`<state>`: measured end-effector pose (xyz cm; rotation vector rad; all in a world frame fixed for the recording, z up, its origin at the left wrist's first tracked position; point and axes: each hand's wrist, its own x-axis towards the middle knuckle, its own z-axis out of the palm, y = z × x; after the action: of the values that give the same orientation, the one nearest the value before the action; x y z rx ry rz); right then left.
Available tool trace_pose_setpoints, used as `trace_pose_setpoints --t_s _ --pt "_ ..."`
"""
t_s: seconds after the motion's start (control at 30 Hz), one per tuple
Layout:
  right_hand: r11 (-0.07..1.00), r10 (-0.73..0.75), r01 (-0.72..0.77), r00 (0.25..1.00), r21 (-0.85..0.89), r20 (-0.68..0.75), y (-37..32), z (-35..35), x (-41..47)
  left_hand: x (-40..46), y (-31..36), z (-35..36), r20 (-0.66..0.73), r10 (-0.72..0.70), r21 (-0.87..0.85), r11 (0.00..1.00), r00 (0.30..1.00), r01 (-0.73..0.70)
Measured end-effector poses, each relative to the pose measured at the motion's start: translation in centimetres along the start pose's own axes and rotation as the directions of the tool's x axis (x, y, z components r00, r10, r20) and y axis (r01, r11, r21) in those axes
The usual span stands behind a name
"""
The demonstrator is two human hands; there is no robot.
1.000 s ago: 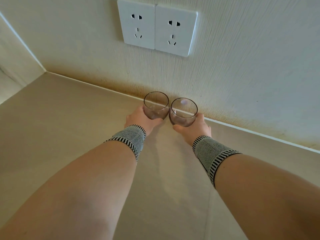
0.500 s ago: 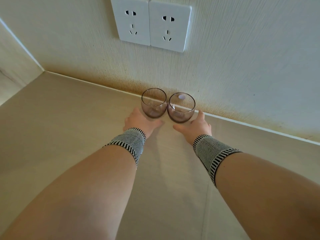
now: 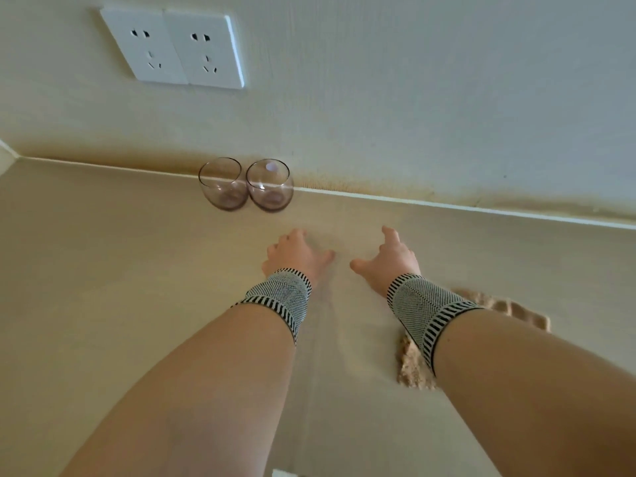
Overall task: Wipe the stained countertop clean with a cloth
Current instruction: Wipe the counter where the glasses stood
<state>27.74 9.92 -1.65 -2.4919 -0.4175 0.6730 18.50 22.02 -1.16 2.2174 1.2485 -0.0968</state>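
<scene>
The beige countertop [image 3: 103, 287] stretches out below me to the wall. A patch of brown crumbly stain [image 3: 413, 366] lies on it, partly hidden under my right forearm. My left hand [image 3: 292, 253] and my right hand [image 3: 389, 256] hover over the counter with fingers loosely spread, holding nothing. Two clear stemless glasses, the left glass [image 3: 223, 184] and the right glass [image 3: 270, 185], stand side by side against the wall, well beyond my hands. No cloth is in view.
A double white wall socket [image 3: 172, 49] sits above the glasses. The wall's lower edge [image 3: 447, 194] shows a brownish stain along the joint with the counter. The counter meets a side wall at the far left corner.
Both hands let go of the glasses and drew back toward me and to the right. The glasses stay by the wall. The view shifted right, bringing the brown stain into sight.
</scene>
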Motion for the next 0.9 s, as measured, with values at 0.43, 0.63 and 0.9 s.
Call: trace_pose_setpoints --t_s 0.43,0.63,0.9 --pt "0.881 -0.277 0.289 0.957 -0.375 0.086 19.5 -8.3 -7.7 -13.5 11.0 13.0 0.302 0.508 0.21 0.79 0.807 -0.576" --pt "0.77 -0.334 0.381 0.924 -0.511 0.185 21.3 -6.1 -8.9 -15.7 8.1 15.5 0.362 0.395 0.361 0.775 0.844 -0.518" --pt "0.724 -0.37 0.453 0.891 -0.519 0.262 19.7 -1.9 -14.8 -19.9 1.1 13.5 0.348 0.364 0.411 0.769 0.864 -0.49"
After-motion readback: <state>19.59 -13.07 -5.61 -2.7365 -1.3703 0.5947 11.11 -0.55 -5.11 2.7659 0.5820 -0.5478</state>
